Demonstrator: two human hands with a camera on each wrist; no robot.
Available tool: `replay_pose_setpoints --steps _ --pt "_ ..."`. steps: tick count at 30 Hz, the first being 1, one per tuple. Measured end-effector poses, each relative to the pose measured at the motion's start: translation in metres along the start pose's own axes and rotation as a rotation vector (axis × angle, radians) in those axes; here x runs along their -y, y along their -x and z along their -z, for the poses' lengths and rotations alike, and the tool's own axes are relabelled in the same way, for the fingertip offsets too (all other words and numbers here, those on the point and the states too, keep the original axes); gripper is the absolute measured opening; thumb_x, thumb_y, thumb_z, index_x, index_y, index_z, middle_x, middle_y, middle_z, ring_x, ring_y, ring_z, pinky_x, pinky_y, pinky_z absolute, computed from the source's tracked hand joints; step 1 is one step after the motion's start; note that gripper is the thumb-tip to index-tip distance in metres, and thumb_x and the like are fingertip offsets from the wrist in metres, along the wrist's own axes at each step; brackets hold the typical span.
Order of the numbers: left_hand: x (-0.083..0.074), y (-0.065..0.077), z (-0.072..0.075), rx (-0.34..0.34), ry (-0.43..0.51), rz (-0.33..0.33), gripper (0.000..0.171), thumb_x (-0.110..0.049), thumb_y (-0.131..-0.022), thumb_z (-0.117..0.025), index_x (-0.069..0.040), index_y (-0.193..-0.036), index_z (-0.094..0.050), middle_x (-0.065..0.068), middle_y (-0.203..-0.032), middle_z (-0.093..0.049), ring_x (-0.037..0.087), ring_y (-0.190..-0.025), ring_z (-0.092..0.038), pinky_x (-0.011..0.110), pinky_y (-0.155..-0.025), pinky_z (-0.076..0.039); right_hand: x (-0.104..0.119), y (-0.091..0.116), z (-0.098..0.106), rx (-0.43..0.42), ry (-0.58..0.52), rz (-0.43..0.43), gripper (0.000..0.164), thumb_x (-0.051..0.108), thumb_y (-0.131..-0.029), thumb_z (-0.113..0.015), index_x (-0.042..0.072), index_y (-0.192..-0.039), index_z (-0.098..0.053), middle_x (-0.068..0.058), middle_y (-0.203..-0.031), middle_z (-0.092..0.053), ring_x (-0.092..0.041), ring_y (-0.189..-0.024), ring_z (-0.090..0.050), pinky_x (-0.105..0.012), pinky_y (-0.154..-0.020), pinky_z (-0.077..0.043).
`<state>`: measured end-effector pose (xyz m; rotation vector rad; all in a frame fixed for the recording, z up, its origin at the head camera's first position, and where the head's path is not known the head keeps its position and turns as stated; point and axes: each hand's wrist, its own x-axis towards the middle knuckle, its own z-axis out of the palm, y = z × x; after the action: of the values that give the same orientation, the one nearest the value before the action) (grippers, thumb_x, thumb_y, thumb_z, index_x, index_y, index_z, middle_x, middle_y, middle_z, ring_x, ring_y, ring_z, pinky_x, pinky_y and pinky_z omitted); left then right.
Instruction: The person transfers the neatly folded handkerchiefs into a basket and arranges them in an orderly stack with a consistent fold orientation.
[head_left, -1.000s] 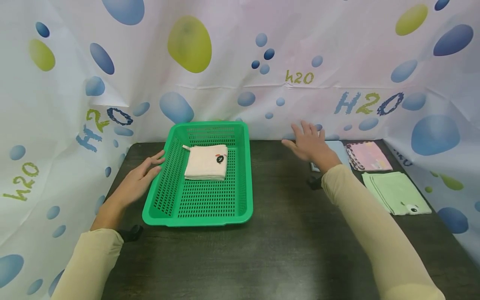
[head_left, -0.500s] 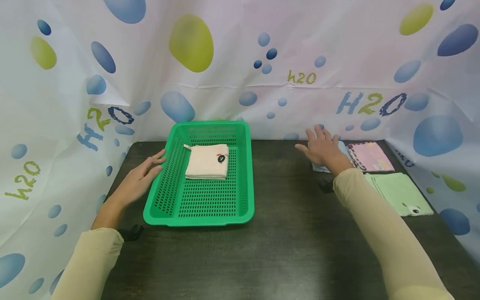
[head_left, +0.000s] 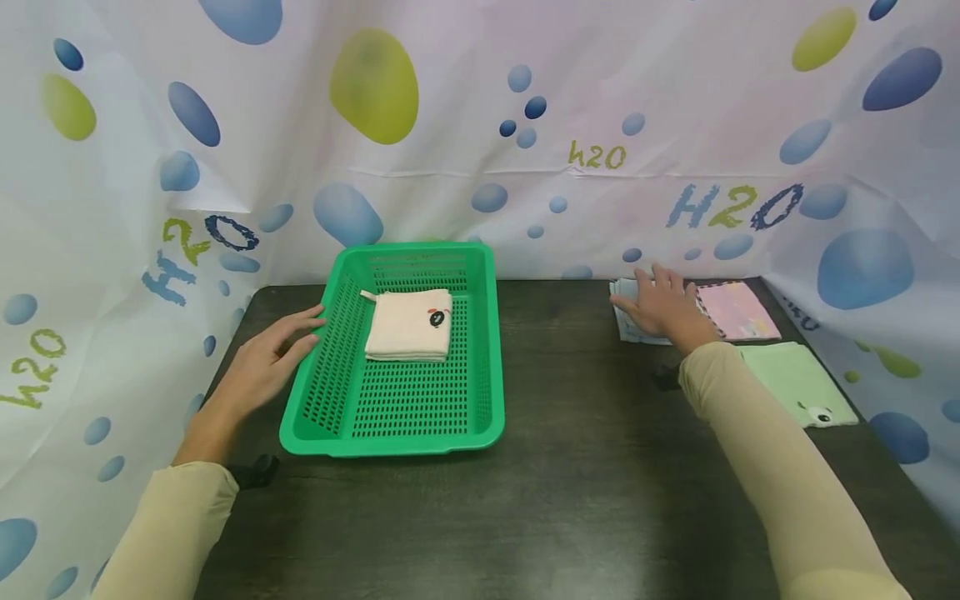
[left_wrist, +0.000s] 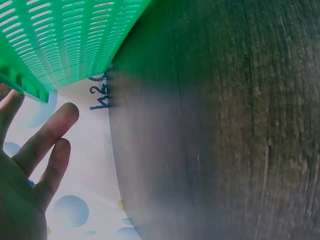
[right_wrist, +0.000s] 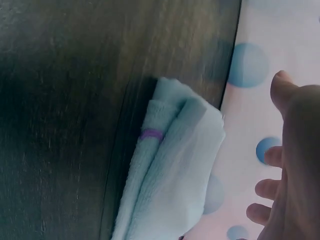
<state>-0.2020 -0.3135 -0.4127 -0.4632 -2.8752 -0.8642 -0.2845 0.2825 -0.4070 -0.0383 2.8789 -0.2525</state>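
A green plastic basket [head_left: 491,367] stands left of the middle of the table, with a folded white towel [head_left: 408,325] lying inside it. My left hand [head_left: 262,367] is at the basket's left rim, fingers straight; in the left wrist view its fingers [left_wrist: 47,135] spread beside the perforated wall. At the back right, my right hand [head_left: 663,308] hovers over a folded light blue towel [head_left: 633,329], partly hiding it. In the right wrist view that towel [right_wrist: 175,170] lies folded on the table, and the right hand [right_wrist: 305,160] is above it with relaxed fingers, holding nothing.
A folded pink towel [head_left: 735,310] with a checked edge lies right of the blue one. In front of it is a folded green towel [head_left: 798,383]. A white patterned curtain [head_left: 450,125] surrounds the dark table [head_left: 525,517] at the back and sides.
My right hand has moved right, from left of the light blue towel to over it, uncovering the towel's left part. My left hand has stayed at the basket rim.
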Motion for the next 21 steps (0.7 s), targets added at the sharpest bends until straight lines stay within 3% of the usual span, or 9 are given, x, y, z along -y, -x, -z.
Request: replay_pose_setpoints --steps 4,8,13,17,21 --pt "-0.001 -0.002 0.003 0.034 0.027 0.012 0.042 -0.039 -0.109 -0.048 -0.026 -0.148 -0.052 -0.003 -0.165 -0.039 0.039 -0.141 -0.048 0.065 -0.1 -0.046 -0.009 0.002 0.0 -0.013 -0.029 -0.033 0.089 0.061 -0.105 -0.033 -0.005 -0.161 -0.011 -0.037 -0.163 -0.003 -0.06 -0.149 -0.001 -0.078 -0.118 -0.008" --pt "0.001 0.0 0.005 0.07 0.059 0.04 0.043 -0.041 -0.108 -0.048 -0.028 -0.149 -0.051 -0.006 -0.167 -0.035 0.039 -0.15 -0.038 0.069 -0.11 -0.037 -0.014 0.001 -0.003 -0.015 -0.044 -0.063 0.089 0.061 -0.104 -0.036 -0.006 -0.159 -0.015 -0.037 -0.162 -0.006 -0.059 -0.148 -0.004 -0.078 -0.118 -0.01" --pt "0.002 0.002 0.007 0.103 0.087 0.028 0.044 -0.038 -0.109 -0.046 -0.028 -0.152 -0.047 -0.008 -0.169 -0.03 0.04 -0.155 -0.029 0.072 -0.114 -0.029 -0.023 0.0 -0.007 0.007 -0.065 -0.091 0.091 0.062 -0.103 -0.038 -0.006 -0.159 -0.014 -0.037 -0.162 -0.006 -0.061 -0.148 -0.006 -0.078 -0.117 -0.013" --pt "0.002 0.002 0.008 0.109 0.083 0.005 0.044 -0.037 -0.11 -0.045 -0.03 -0.153 -0.046 -0.01 -0.169 -0.029 0.04 -0.155 -0.029 0.071 -0.114 -0.029 -0.03 -0.001 -0.012 0.041 -0.062 -0.101 0.09 0.057 -0.104 -0.039 -0.009 -0.159 -0.01 -0.039 -0.162 -0.003 -0.062 -0.148 -0.004 -0.077 -0.117 -0.014" --pt "0.003 0.004 0.009 0.11 0.057 -0.005 0.045 -0.037 -0.109 -0.046 -0.031 -0.154 -0.044 -0.011 -0.169 -0.029 0.039 -0.154 -0.031 0.069 -0.114 -0.031 -0.033 -0.001 -0.015 0.066 -0.055 -0.104 0.084 0.05 -0.106 -0.04 -0.013 -0.155 -0.015 -0.042 -0.158 -0.008 -0.062 -0.145 -0.01 -0.075 -0.118 -0.019"
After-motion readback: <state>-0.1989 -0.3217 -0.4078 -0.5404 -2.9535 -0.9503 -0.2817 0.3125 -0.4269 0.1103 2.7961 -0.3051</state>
